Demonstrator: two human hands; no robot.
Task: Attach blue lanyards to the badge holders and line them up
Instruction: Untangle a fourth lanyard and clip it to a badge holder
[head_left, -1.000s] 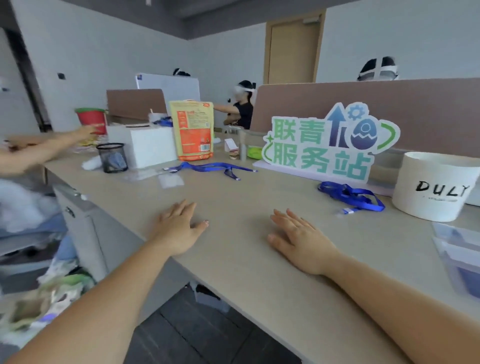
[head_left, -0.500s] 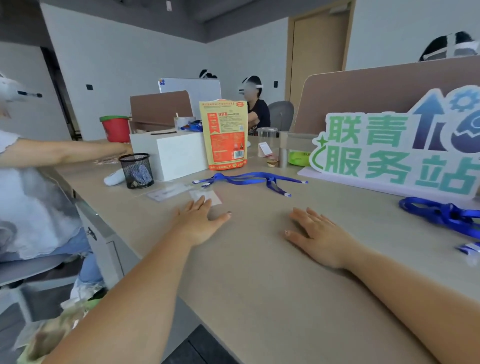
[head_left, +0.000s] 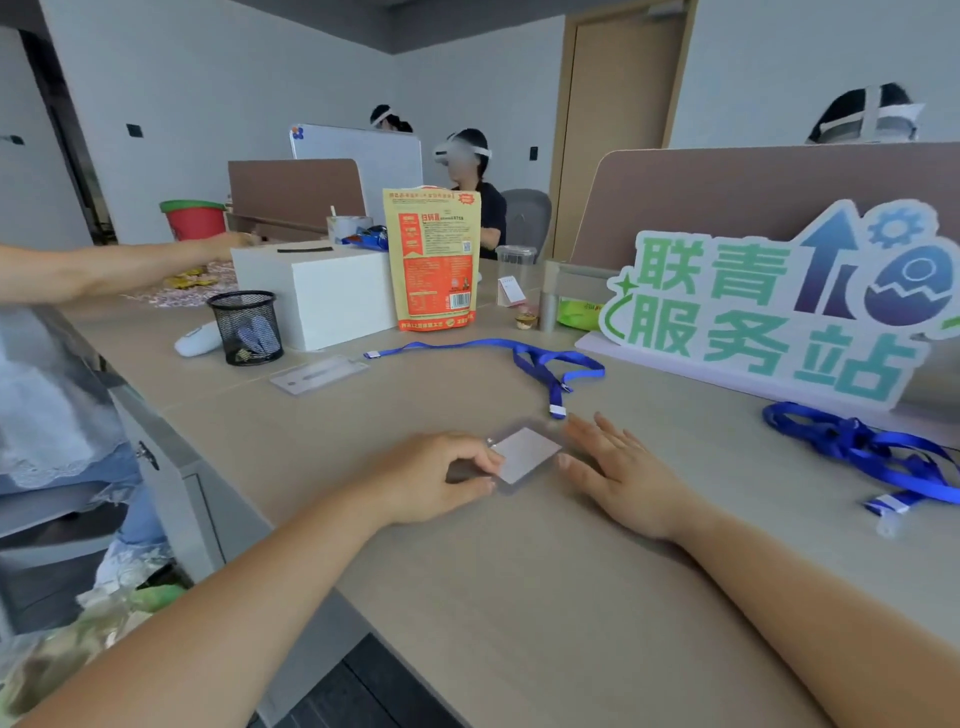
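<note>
Head view: the left hand (head_left: 436, 478) pinches the badge holder (head_left: 524, 454) by its left edge, flat on the table (head_left: 519, 597). The right hand (head_left: 628, 478) lies flat, fingers (head_left: 597, 431) straight, just right of it. The blue lanyard (head_left: 530, 357) has its clip end just beyond the holder, nearest the right hand.

Taking the badge holder (head_left: 527, 457) as the mark: the table (head_left: 519, 597) nearer than it is bare right to the edge, open between the two forearms. The left grip (head_left: 439, 477) takes up its left side, and the right grip (head_left: 623, 473) lies flat just beside its right. Just beyond it lies the clip end of a blue lanyard (head_left: 525, 358). Well beyond and left stand a second holder (head_left: 318, 374), a mesh cup (head_left: 247, 327), a white box (head_left: 322, 296) and a pouch (head_left: 436, 260). Well to its right are a lanyard bundle (head_left: 857, 441) and a sign (head_left: 769, 306).
</note>
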